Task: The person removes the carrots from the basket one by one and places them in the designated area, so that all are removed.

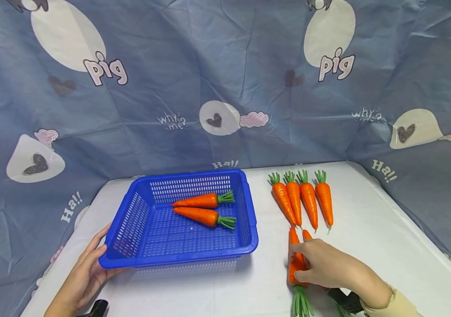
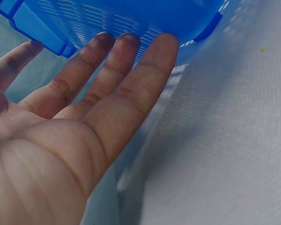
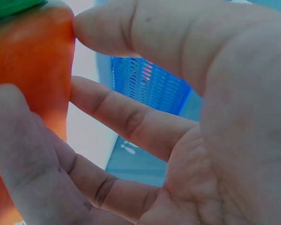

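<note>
My right hand (image 1: 330, 266) pinches an orange carrot (image 1: 296, 257) near its green-topped end, with the carrot lying on the table. In the right wrist view, thumb and fingertips meet the carrot (image 3: 33, 61) around its thick end. A second carrot (image 1: 307, 235) lies mostly hidden beneath that hand. On the other side, my left hand (image 1: 86, 273) touches the left front corner of a blue plastic basket (image 1: 178, 256), its fingers fairly straight against the basket wall (image 2: 91, 21) in the left wrist view. Two carrots (image 1: 199, 215) lie inside the basket, green tops pointing right.
Several more carrots (image 1: 306, 198) lie side by side at the back right, tops facing away. A white cloth (image 1: 178, 295) covers the table. Blue-grey printed fabric (image 1: 194, 66) hangs behind and along both sides.
</note>
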{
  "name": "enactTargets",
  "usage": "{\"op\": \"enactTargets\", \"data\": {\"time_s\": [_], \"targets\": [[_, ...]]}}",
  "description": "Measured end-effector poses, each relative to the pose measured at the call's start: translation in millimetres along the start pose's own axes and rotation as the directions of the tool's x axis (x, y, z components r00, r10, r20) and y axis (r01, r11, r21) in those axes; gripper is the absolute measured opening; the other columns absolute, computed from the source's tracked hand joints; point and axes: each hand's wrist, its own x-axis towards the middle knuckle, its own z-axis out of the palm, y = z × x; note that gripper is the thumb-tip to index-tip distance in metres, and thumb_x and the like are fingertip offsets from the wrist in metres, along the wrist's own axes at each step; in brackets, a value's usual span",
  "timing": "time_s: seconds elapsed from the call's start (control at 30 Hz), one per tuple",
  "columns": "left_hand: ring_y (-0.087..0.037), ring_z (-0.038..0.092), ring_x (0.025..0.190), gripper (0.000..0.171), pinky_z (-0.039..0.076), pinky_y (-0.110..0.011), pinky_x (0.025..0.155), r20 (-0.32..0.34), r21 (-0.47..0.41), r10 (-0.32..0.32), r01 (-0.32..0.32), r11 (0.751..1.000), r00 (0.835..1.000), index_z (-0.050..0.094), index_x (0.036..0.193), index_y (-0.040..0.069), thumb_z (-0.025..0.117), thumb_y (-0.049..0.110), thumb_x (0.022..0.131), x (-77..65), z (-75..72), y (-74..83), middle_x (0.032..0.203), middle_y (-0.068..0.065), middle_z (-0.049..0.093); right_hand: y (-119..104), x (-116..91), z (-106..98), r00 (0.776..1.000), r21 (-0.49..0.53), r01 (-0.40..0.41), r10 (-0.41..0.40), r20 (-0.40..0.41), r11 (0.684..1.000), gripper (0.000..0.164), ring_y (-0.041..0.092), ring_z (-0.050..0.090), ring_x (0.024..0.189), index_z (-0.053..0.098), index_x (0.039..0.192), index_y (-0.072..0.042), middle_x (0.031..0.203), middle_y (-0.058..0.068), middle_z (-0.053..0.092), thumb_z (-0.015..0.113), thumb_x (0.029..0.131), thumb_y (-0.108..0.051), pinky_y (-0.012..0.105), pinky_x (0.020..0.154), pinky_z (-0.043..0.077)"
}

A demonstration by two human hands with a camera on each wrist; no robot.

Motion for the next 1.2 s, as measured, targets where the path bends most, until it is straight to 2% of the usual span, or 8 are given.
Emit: {"op": "enactTargets", "data": {"time_s": [0.4, 0.67, 0.83, 1.0, 1.2], "targets": [[-0.016, 0.067, 0.118, 0.053, 0.057, -0.043, 0.092, -0.041, 0.026, -0.015, 0.016, 1.0, 0.999, 0.013, 0.16, 0.036, 0.024, 0.02, 0.111, -1.2, 0.3, -0.3, 0.136, 0.016, 0.06, -4, 3, -3, 1.0, -0.033, 0.017, -0.017, -0.017, 0.999, 0.013, 0.001, 0.043, 0.059, 0.068, 0.093, -0.027, 0.065, -0.011, 0.049, 0.077, 0.084, -0.023, 0.02, 0.053, 0.035], [-0.015, 0.066, 0.118, 0.053, 0.057, -0.043, 0.091, -0.046, 0.039, -0.014, 0.016, 0.999, 0.999, 0.012, 0.161, 0.036, 0.024, 0.021, 0.111, -1.8, 0.6, -0.6, 0.136, 0.016, 0.06, -9, 6, -5, 1.0, -0.043, 0.009, -0.009, -0.007, 0.999, 0.019, 0.004, 0.047, 0.07, 0.069, 0.101, -0.021, 0.078, -0.008, 0.057, 0.078, 0.085, -0.028, 0.022, 0.06, 0.038], [-0.014, 0.067, 0.118, 0.054, 0.058, -0.043, 0.091, -0.063, 0.059, -0.023, 0.027, 0.998, 0.998, 0.011, 0.161, 0.036, 0.026, 0.022, 0.111, -2.0, 1.5, 0.1, 0.135, 0.018, 0.059, -14, 10, -13, 1.0, -0.052, -0.009, 0.008, -0.017, 0.999, 0.025, 0.006, 0.05, 0.073, 0.069, 0.106, -0.019, 0.079, -0.011, 0.058, 0.078, 0.085, -0.031, 0.023, 0.063, 0.041], [-0.014, 0.067, 0.117, 0.054, 0.058, -0.043, 0.091, -0.083, 0.08, -0.031, 0.038, 0.996, 0.996, 0.01, 0.161, 0.036, 0.026, 0.023, 0.111, -2.1, 2.8, 1.3, 0.134, 0.019, 0.059, -24, 15, -23, 1.0, -0.021, 0.015, -0.015, -0.024, 1.0, 0.026, 0.003, 0.052, 0.065, 0.067, 0.109, -0.02, 0.074, -0.01, 0.058, 0.077, 0.087, -0.032, 0.023, 0.06, 0.045], [-0.013, 0.067, 0.116, 0.054, 0.058, -0.042, 0.09, -0.101, 0.103, -0.036, 0.047, 0.994, 0.994, 0.011, 0.161, 0.036, 0.027, 0.024, 0.111, -1.2, 4.6, 1.8, 0.134, 0.02, 0.058, -38, 27, -37, 0.998, -0.029, 0.053, -0.054, -0.039, 0.998, 0.03, 0.005, 0.06, 0.076, 0.067, 0.113, -0.02, 0.087, -0.005, 0.061, 0.076, 0.088, -0.034, 0.023, 0.066, 0.051]]}}
